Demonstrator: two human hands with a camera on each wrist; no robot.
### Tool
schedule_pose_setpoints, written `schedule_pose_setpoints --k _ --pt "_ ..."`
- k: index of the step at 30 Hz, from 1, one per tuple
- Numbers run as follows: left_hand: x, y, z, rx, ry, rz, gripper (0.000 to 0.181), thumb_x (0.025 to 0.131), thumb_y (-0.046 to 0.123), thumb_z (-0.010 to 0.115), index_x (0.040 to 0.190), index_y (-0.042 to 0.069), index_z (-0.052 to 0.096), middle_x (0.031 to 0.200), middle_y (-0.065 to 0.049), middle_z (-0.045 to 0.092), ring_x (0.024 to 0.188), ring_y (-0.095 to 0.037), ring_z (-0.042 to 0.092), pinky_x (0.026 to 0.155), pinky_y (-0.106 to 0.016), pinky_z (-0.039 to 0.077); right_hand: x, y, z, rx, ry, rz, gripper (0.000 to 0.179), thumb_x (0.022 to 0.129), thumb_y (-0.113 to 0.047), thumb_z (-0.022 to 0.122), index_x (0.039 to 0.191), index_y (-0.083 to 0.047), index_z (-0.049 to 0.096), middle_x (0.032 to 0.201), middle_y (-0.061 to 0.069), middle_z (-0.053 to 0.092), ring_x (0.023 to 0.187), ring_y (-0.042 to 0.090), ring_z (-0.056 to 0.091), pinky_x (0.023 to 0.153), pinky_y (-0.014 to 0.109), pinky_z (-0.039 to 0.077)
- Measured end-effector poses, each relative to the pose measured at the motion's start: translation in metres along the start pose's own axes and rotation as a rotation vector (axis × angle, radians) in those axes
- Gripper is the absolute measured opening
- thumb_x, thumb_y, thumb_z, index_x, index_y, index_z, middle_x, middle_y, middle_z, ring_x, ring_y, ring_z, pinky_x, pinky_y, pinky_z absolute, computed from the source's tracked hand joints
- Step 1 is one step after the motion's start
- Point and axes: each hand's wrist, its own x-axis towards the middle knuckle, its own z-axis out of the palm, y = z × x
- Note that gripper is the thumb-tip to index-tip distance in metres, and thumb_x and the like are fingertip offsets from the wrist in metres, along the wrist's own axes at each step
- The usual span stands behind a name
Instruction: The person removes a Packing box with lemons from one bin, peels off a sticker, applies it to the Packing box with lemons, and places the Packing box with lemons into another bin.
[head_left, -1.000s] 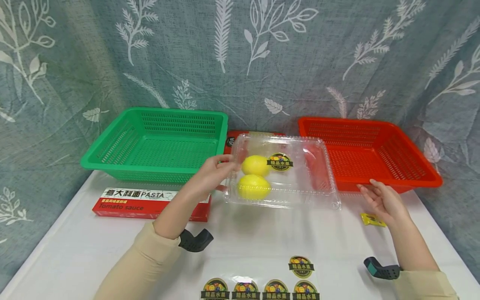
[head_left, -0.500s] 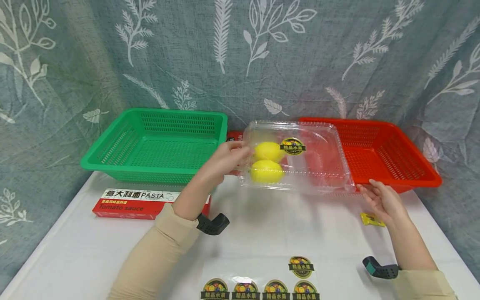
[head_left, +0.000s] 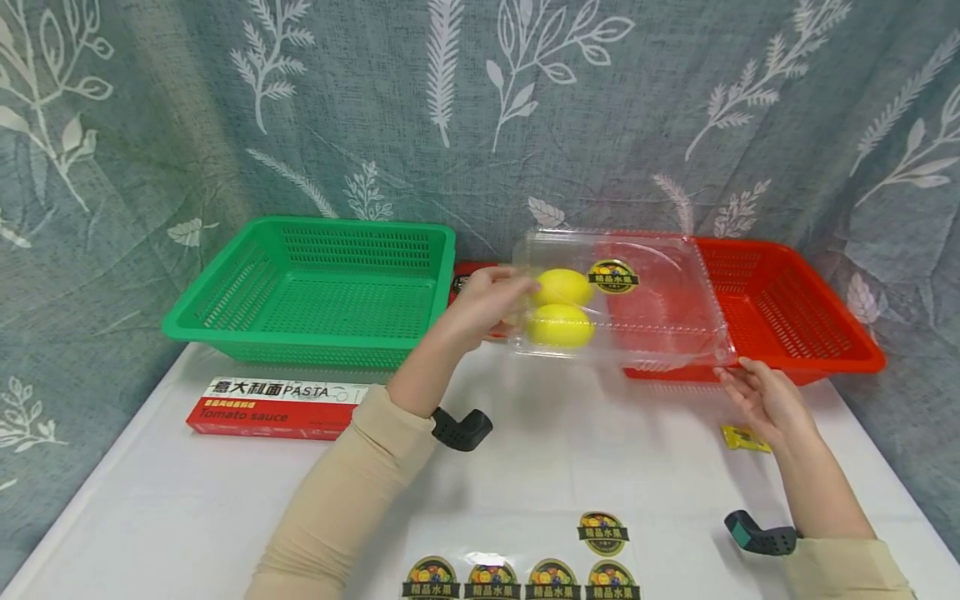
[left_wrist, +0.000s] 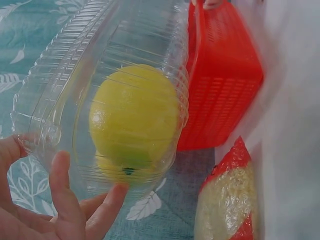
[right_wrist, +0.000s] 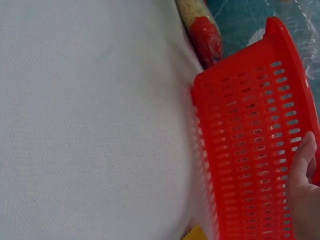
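My left hand grips the left end of a clear plastic clamshell box, its fingers and thumb on the box's edges. Two lemons lie at that end inside, and a round fruit sticker is on the lid. The box is held up, tilted, with its right part over the near left of a red basket. My right hand holds the basket's front rim; the thumb shows against the outer wall in the right wrist view, with the other fingers partly hidden.
A green basket stands at the back left, behind a red pasta box. A bag with red ends lies between the baskets. Near the right arm is a small yellow packet. A sticker sheet lies at the front.
My left hand has carried the clear box with the lemons right and up, so it now overlaps the red basket more. The right hand stays at the basket's rim.
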Motion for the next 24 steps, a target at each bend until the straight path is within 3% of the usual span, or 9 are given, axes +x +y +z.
schedule_pose_setpoints --k 7,13,19,22,24 --pt "0.008 0.002 0.01 0.004 0.01 -0.039 0.044 0.086 0.027 0.059 0.126 0.011 0.05 0.108 -0.007 0.056 0.077 -0.019 0.056 0.06 -0.026 0.051 -0.001 0.0 0.002 0.021 0.031 0.007 0.011 0.089 -0.017 0.058 0.094 -0.006 0.058 0.087 0.009 0.064 0.082 0.02 0.065 0.083 0.028 0.049" --pt "0.012 0.005 0.019 0.03 0.022 -0.024 0.04 0.085 0.027 0.059 0.121 0.009 0.055 0.105 -0.007 0.056 0.086 -0.021 0.055 0.062 -0.026 0.052 -0.002 0.001 0.006 0.031 0.015 0.019 0.011 0.087 -0.016 0.061 0.094 -0.008 0.061 0.089 0.007 0.064 0.084 0.021 0.065 0.083 0.028 0.049" --pt "0.019 0.008 0.031 0.009 0.051 -0.062 0.054 0.083 0.027 0.062 0.131 0.007 0.046 0.12 -0.007 0.049 0.094 -0.021 0.052 0.07 -0.031 0.053 -0.003 0.003 0.011 0.072 0.011 0.04 0.011 0.087 -0.016 0.061 0.095 -0.009 0.062 0.09 0.007 0.064 0.085 0.021 0.065 0.084 0.028 0.048" --pt "0.023 0.01 0.038 0.003 0.063 -0.089 0.062 0.083 0.029 0.063 0.136 0.008 0.039 0.129 -0.007 0.043 0.092 -0.019 0.051 0.071 -0.03 0.052 -0.004 0.004 0.011 0.046 0.011 0.018 0.012 0.088 -0.015 0.059 0.098 -0.009 0.058 0.09 0.007 0.063 0.085 0.02 0.065 0.085 0.028 0.047" --pt "0.025 0.011 0.042 -0.003 0.065 -0.091 0.064 0.083 0.03 0.064 0.137 0.008 0.037 0.126 -0.008 0.045 0.079 -0.018 0.051 0.065 -0.027 0.051 -0.004 0.006 0.012 0.028 0.018 0.003 0.013 0.088 -0.015 0.059 0.1 -0.01 0.056 0.09 0.007 0.063 0.085 0.02 0.065 0.084 0.029 0.048"
